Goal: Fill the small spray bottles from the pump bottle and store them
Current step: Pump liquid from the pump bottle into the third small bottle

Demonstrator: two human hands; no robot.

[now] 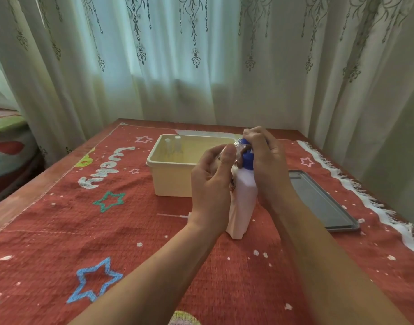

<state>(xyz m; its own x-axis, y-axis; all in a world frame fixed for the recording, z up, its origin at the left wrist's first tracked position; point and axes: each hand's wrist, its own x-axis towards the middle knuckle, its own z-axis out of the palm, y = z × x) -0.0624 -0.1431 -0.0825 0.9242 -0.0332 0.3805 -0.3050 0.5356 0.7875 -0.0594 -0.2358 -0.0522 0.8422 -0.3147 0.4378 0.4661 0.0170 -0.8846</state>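
A white pump bottle (243, 195) with a blue pump head (247, 158) stands on the red cloth in the middle. My right hand (264, 160) is curled over the blue pump head from above. My left hand (215, 177) holds a small clear spray bottle (238, 144) against the pump's nozzle; most of the small bottle is hidden by my fingers. Two small spray bottles with white caps (173, 144) stand upright in the far left corner of a cream plastic box (170, 181). A thin white spray tube (175, 216) lies on the cloth left of my left wrist.
A grey lid or tray (323, 202) lies flat to the right of the pump bottle. The red patterned cloth (107, 231) covers the table, with a white fringe (365, 198) along its right edge. Curtains hang close behind the table.
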